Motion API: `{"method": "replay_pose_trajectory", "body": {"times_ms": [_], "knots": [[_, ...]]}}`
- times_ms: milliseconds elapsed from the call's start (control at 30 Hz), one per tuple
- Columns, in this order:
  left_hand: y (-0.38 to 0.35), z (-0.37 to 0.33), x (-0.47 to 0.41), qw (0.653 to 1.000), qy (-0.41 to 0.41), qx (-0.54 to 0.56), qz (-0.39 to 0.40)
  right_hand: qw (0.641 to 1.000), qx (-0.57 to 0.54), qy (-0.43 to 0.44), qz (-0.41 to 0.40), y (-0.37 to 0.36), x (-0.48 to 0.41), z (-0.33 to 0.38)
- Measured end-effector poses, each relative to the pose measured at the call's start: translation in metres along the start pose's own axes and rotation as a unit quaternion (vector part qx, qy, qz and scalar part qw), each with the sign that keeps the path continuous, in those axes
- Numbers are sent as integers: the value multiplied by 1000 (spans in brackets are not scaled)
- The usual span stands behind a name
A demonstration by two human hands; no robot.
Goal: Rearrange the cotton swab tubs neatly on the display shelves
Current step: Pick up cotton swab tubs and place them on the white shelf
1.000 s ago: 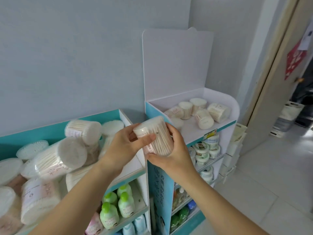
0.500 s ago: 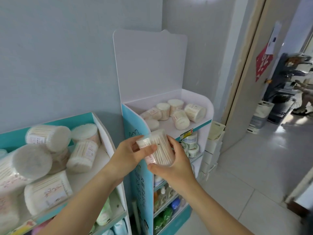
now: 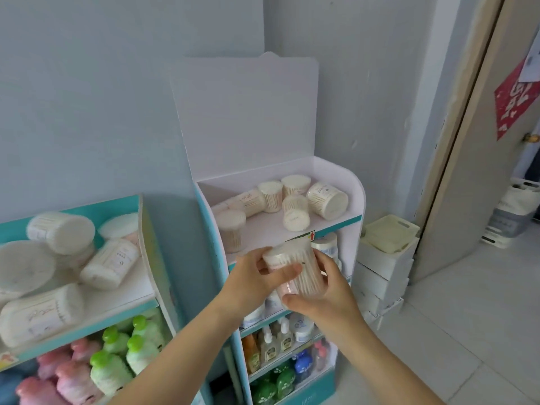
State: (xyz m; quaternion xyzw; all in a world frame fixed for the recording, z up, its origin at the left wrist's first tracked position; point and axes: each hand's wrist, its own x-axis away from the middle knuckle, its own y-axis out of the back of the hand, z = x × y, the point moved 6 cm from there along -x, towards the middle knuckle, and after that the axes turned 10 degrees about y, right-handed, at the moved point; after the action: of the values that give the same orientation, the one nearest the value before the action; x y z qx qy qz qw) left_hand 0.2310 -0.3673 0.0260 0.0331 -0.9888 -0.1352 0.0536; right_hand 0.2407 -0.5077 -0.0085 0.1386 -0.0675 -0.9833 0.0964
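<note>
Fingers (image 3: 287, 273) of the left hand (image 3: 251, 283) and the right hand (image 3: 324, 293) are clamped on one clear ribbed plastic tub of cotton swabs (image 3: 295, 268). Since a second ago the view has swung rightward, so the white cardboard display shelf (image 3: 336, 220) with toppled tubs now lies just beyond them; placing looks near.

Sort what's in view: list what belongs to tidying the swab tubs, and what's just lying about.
Job:
held tub, in left hand and right hand
tubs on white shelf
tubs on teal shelf

Lying about:
green bottles
pink bottles
cream crate
red door sign
</note>
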Motion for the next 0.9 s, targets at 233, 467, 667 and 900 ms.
{"method": "replay_pose_trajectory", "body": {"times_ms": [233, 467, 667, 900], "knots": [[-20, 20, -5, 996, 17, -55, -64, 996, 24, -8, 89, 14, -5, -17], [-4, 9, -33, 987, -12, -115, -107, 994, 26, 6, 109, 8, -48, -16], [22, 0, -72, 979, -20, -162, -123, 994, 37, 18, 103, -6, -99, -18], [60, -30, -109, 888, -46, -433, -148, 997, 38, 10, 68, -31, -161, -43]]}}
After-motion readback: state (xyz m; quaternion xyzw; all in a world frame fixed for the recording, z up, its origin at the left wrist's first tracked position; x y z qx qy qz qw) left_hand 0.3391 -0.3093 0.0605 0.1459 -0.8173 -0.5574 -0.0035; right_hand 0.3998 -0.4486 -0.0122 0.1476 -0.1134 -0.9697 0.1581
